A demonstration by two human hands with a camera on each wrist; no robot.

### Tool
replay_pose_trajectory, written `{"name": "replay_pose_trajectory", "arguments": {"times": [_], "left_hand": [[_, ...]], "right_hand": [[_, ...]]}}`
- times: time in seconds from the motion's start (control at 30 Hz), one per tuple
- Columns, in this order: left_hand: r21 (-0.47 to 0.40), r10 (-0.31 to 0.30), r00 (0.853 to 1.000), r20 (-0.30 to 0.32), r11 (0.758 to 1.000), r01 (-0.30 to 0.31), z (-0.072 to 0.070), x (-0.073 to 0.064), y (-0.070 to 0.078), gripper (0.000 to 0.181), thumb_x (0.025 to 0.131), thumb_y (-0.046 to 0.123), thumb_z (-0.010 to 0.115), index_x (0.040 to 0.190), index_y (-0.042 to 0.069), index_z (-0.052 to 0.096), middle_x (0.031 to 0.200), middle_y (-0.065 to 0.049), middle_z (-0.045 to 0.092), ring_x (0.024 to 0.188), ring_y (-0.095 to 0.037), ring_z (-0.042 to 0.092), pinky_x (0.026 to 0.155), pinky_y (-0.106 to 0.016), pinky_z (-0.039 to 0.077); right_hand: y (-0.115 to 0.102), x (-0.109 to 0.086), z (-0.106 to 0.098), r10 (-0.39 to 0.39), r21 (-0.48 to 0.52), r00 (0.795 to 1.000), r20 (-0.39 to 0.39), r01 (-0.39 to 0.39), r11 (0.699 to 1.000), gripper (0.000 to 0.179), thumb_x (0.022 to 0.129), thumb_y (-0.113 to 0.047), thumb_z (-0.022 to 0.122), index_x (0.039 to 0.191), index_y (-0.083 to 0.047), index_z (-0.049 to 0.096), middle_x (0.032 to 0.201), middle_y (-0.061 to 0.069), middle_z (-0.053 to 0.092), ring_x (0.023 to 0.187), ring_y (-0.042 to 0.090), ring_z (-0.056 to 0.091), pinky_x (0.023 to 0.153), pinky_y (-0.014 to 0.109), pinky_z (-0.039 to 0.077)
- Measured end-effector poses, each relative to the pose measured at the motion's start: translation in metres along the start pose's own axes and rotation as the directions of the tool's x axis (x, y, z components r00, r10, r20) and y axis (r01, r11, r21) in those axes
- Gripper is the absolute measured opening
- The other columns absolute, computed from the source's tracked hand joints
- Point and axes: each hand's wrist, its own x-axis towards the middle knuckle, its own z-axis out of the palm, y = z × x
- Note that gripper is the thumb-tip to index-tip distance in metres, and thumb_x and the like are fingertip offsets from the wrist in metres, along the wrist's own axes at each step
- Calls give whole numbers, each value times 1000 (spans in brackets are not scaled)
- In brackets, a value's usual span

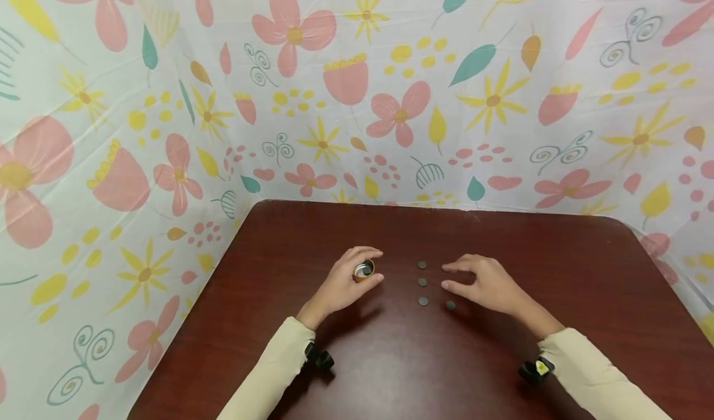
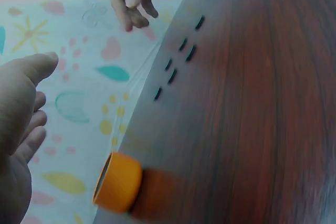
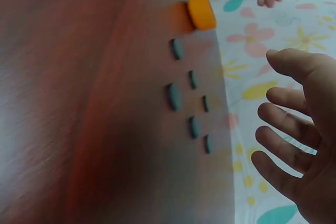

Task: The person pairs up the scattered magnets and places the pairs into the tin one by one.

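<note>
My left hand (image 1: 344, 282) hovers over a small round orange cup (image 2: 121, 182), its fingers loosely bent and apart from the cup in the left wrist view. From above, a dark disc (image 1: 366, 271) shows inside the cup's pale interior. Right of it, three small flat dark discs (image 1: 422, 282) stand in a line running away from me, and another disc (image 1: 450, 305) lies just below my right thumb. My right hand (image 1: 488, 282) is held above the table with fingers spread and nothing in them. Several discs (image 3: 173, 96) appear in two rows in the right wrist view; some are hidden under that hand from above.
The dark red-brown wooden table (image 1: 385, 370) has a glossy top and rounded far corners. White cloth with a flower print (image 1: 346, 129) hangs behind it and along its left side. Black wrist cameras (image 1: 320, 358) sit on both pale sleeves.
</note>
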Motion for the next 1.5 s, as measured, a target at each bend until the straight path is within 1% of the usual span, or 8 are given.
{"name": "replay_pose_trajectory", "arguments": {"times": [0.1, 0.27, 0.43, 0.57, 0.73, 0.87, 1.07, 1.5], "left_hand": [[-10, 0, 997, 71, 1000, 1, 6, 3, 6, 51, 99, 36, 69, 146, 22, 56, 144, 3, 54, 130, -21, 54, 102, -47, 49], [-38, -20, 985, 169, 999, 27, 21, 5, 7, 55, 100, 38, 67, 150, 20, 52, 146, 1, 54, 124, -31, 58, 102, -47, 49], [-46, -25, 973, 230, 998, 36, 35, 5, 6, 59, 98, 41, 69, 149, 16, 53, 144, 1, 56, 126, -23, 59, 100, -41, 53], [-43, -10, 964, 266, 999, 22, 46, 6, 0, 56, 98, 39, 70, 146, 13, 58, 139, 0, 60, 122, -14, 61, 98, -31, 53], [-43, -24, 953, 302, 998, 39, 59, 8, -10, 47, 97, 41, 70, 137, 17, 67, 127, 4, 66, 109, -9, 63, 90, -22, 53], [6, -33, 943, 331, 999, 32, 68, 10, -13, 42, 96, 43, 70, 131, 20, 71, 119, 8, 66, 102, -6, 61, 86, -19, 51], [82, -83, 935, 346, 995, 58, 77, 13, -13, 42, 96, 48, 69, 131, 25, 72, 116, 12, 65, 103, -2, 57, 87, -20, 48], [95, -102, 943, 316, 993, 75, 87, 20, -11, 30, 97, 39, 72, 123, 24, 77, 107, 11, 64, 93, 0, 57, 80, -17, 48]], "right_hand": [[3, -12, 0, 9, -11, 1000, -7, -9, 1000, 41, 90, -40, 80, 119, -11, 78, 107, -1, 73, 100, 23, 69, 82, 48, 56], [7, -25, 2, 19, -14, 1000, -1, -19, 1000, 40, 89, -39, 81, 117, -11, 79, 105, -3, 72, 97, 22, 69, 79, 46, 57], [13, -32, 7, 31, -12, 1000, 4, -31, 999, 39, 87, -40, 83, 115, -14, 80, 103, -5, 72, 95, 17, 68, 78, 40, 56], [17, -35, 12, 24, 2, 1000, 5, -24, 1000, 37, 85, -40, 85, 112, -15, 81, 98, -8, 70, 87, 10, 65, 71, 30, 53], [18, -40, 19, 16, 40, 1000, 4, -16, 999, 32, 83, -34, 87, 108, -15, 82, 95, -10, 68, 81, 8, 63, 66, 25, 51], [19, -41, 24, 14, 53, 1000, 20, -15, 999, 32, 83, -35, 86, 107, -14, 82, 94, -9, 68, 80, 8, 63, 65, 25, 51], [22, -40, 30, 20, 69, 998, 61, -25, 997, 31, 86, -34, 84, 109, -14, 81, 93, -8, 67, 77, 3, 58, 62, 24, 49], [25, -38, 34, -7, 39, 999, 52, 5, 999, 15, 85, -21, 85, 100, -19, 83, 86, -15, 66, 79, 6, 58, 64, 24, 48]]}}
